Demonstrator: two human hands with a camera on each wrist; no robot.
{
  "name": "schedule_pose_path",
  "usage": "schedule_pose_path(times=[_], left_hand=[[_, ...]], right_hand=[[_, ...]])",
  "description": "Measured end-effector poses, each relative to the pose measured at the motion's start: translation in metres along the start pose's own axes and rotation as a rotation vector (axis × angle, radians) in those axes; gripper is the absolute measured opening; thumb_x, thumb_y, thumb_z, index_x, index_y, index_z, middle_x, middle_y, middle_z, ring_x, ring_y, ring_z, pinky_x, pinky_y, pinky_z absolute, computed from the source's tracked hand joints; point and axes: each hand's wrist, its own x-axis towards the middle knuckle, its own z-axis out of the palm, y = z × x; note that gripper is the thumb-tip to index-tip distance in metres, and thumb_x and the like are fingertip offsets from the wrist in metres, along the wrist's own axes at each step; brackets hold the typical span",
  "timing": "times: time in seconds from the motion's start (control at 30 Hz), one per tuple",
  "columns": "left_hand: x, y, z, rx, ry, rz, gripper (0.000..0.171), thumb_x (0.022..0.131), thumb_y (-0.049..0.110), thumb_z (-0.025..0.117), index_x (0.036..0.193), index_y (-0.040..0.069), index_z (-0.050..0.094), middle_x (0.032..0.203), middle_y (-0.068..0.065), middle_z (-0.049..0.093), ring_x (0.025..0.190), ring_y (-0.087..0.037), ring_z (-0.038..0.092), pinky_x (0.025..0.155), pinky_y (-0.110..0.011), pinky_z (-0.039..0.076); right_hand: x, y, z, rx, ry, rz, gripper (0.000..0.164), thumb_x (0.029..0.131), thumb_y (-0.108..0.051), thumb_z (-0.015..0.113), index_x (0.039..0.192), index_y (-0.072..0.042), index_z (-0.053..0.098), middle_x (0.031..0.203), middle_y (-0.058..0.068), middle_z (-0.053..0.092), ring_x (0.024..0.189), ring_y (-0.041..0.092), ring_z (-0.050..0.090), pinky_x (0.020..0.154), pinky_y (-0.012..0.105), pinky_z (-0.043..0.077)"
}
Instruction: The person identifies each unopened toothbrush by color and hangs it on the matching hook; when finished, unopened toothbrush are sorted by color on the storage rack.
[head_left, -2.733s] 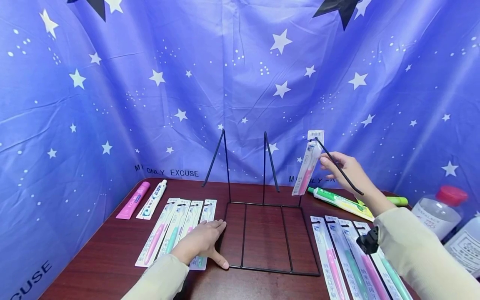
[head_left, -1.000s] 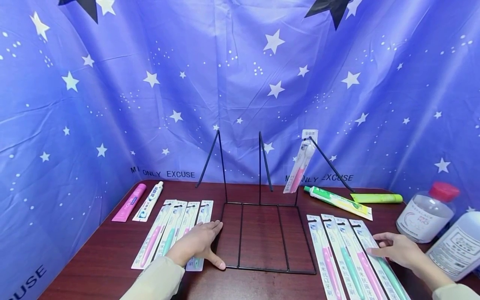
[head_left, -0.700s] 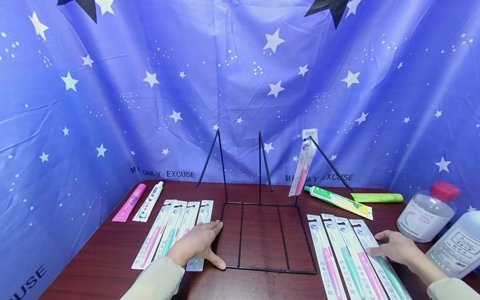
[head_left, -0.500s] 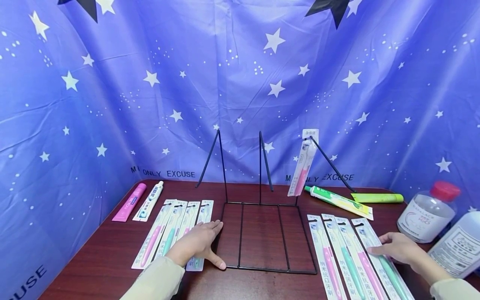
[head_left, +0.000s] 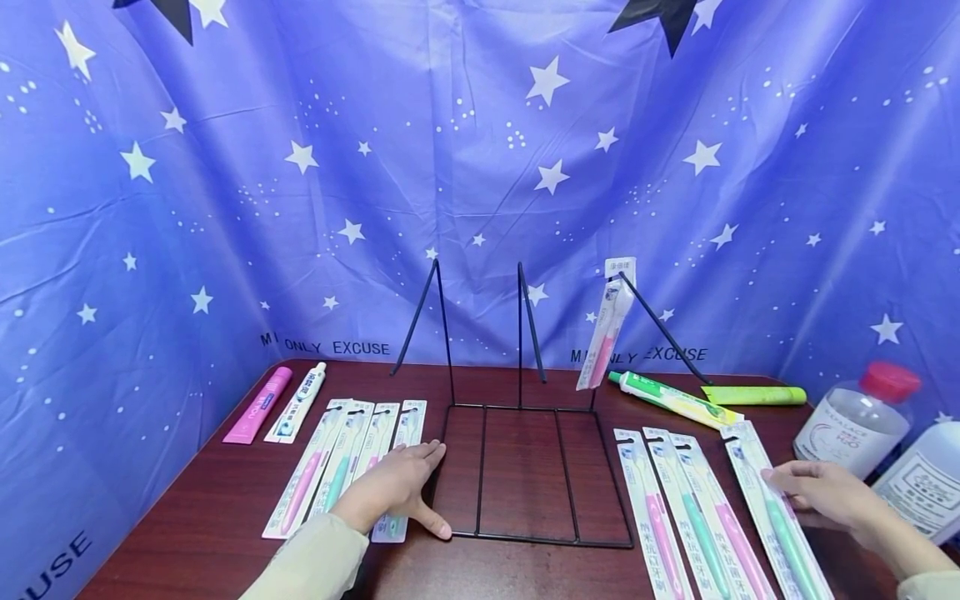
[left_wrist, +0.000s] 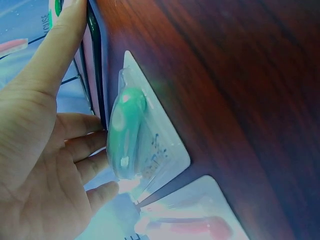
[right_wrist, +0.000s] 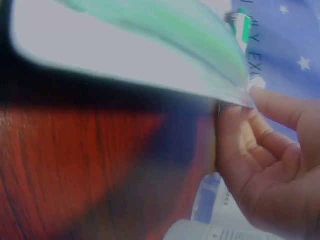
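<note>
In the head view my right hand (head_left: 828, 497) pinches the edge of a packaged green toothbrush (head_left: 780, 521). The right wrist view shows its card (right_wrist: 125, 65) raised off the table between thumb and fingers. My left hand (head_left: 397, 485) rests with outstretched fingers at the left side of a black wire rack (head_left: 482, 475), its thumb by the near corner. Under and beside that hand lie several packaged toothbrushes; the nearest, a green one (left_wrist: 127, 130), touches its fingers in the left wrist view. From the rack's right prong hangs a packaged pink toothbrush (head_left: 606, 333).
Three more packaged toothbrushes (head_left: 655, 517) lie right of the rack. Behind them are a green-and-yellow toothpaste tube (head_left: 675, 400) and a lime tube (head_left: 757, 396). A red-capped bottle (head_left: 847, 429) and a white bottle (head_left: 926, 487) stand far right. Pink (head_left: 258, 406) and white (head_left: 297, 404) tubes lie left.
My right hand left the hanging pink toothbrush, came down to the right row, and has lifted the outermost green toothbrush away from its neighbours. The left hand stays put.
</note>
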Motion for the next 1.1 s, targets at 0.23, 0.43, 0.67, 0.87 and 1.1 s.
schedule_pose_path(times=[0.23,0.43,0.67,0.87,1.1], left_hand=[[-0.001,-0.001,0.000,-0.005,0.001,0.004,0.117,0.049,0.065,0.074,0.136,-0.003,0.036,0.140,-0.017,0.037,0.129,-0.029,0.033,0.105,-0.046,0.025],[-0.001,-0.002,0.000,-0.001,0.003,0.007,0.117,0.049,0.066,0.073,0.136,-0.003,0.036,0.140,-0.017,0.037,0.129,-0.029,0.033,0.105,-0.046,0.025],[-0.001,-0.001,-0.001,0.012,0.003,0.008,0.117,0.050,0.068,0.071,0.136,-0.003,0.036,0.140,-0.017,0.037,0.129,-0.028,0.033,0.105,-0.046,0.025],[-0.002,-0.001,-0.002,0.010,0.004,0.006,0.117,0.050,0.067,0.072,0.136,-0.003,0.036,0.140,-0.018,0.037,0.129,-0.029,0.033,0.104,-0.047,0.025],[-0.001,-0.001,-0.002,0.022,-0.007,-0.009,0.117,0.050,0.069,0.070,0.137,-0.002,0.036,0.140,-0.016,0.036,0.129,-0.027,0.033,0.105,-0.046,0.024]], right_hand=[[-0.012,-0.017,-0.006,0.005,0.061,-0.065,0.026,0.093,-0.032,0.050,0.096,-0.009,0.061,0.086,0.001,0.058,0.077,0.013,0.058,0.069,0.033,0.053],[-0.023,-0.047,0.003,-0.029,0.096,-0.190,0.032,0.094,-0.029,0.050,0.103,0.001,0.056,0.088,0.002,0.061,0.077,0.012,0.060,0.066,0.033,0.053],[-0.038,-0.084,0.031,-0.100,0.129,-0.363,0.030,0.094,-0.024,0.050,0.107,0.001,0.056,0.086,0.005,0.061,0.076,0.010,0.060,0.065,0.033,0.053],[-0.042,-0.115,0.066,-0.104,0.095,-0.483,0.024,0.093,-0.019,0.051,0.104,0.001,0.058,0.081,0.008,0.061,0.075,0.010,0.060,0.063,0.033,0.054],[-0.047,-0.146,0.101,-0.114,0.050,-0.525,0.024,0.092,-0.026,0.054,0.101,-0.004,0.059,0.088,0.012,0.058,0.077,0.014,0.061,0.063,0.033,0.054]])
